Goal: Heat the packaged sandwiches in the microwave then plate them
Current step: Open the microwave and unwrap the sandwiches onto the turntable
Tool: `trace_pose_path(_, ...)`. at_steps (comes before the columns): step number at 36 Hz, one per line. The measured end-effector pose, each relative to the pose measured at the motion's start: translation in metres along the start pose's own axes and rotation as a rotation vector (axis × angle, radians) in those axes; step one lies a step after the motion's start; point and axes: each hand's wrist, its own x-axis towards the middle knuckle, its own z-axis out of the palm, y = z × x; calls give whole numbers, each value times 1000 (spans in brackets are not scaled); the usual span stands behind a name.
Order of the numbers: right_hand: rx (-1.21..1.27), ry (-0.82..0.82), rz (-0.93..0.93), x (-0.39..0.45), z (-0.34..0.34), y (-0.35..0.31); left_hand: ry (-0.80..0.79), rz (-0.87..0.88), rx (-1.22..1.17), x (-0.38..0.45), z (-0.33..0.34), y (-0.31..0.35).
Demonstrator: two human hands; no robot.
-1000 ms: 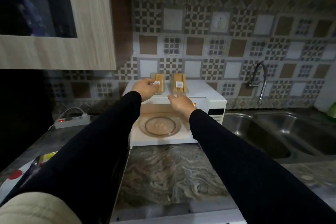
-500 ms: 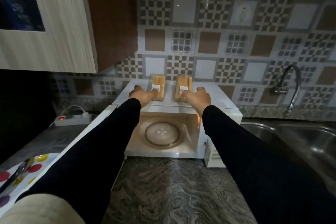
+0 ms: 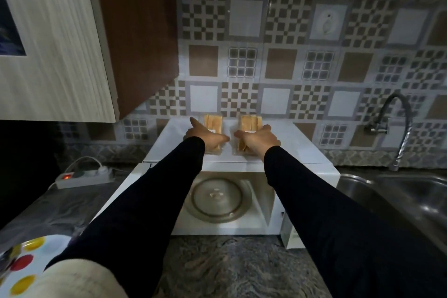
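Observation:
Two packaged sandwiches lie side by side on top of the white microwave (image 3: pixel 302 143). My left hand (image 3: pixel 205 136) grips the left sandwich pack (image 3: pixel 213 123), thumb on its left side and fingers over its near end. My right hand (image 3: pixel 257 139) grips the right sandwich pack (image 3: pixel 250 122) the same way. The microwave door stands open to the left, and the glass turntable (image 3: pixel 216 199) inside holds nothing.
A wall cabinet (image 3: pixel 60 55) hangs above on the left. A power strip (image 3: pixel 83 178) with a red light lies left of the microwave. A plate with coloured dots (image 3: pixel 26 264) sits at bottom left. The steel sink (image 3: pixel 399 201) and tap (image 3: pixel 396 133) are on the right.
The view has moved closer to the microwave. Both hands have reached further over the sandwich packs and closed around them.

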Motion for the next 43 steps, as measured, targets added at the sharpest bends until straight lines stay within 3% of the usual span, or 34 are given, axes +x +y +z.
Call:
trace_pose_path(15,-112,90,49,9,14,-7,127,114,154,7,9,-3)
trace_pose_path(21,-108,81,59,-4,6,-5,110,108,180,-1,10,-5)
trace_pose_path(32,-179,53,-75,-43,-16,0,166,71,104,-33,16,-13)
trace_pose_path(43,-23,28,-64,-79,-28,21,313,85,10,-81,28,-29)
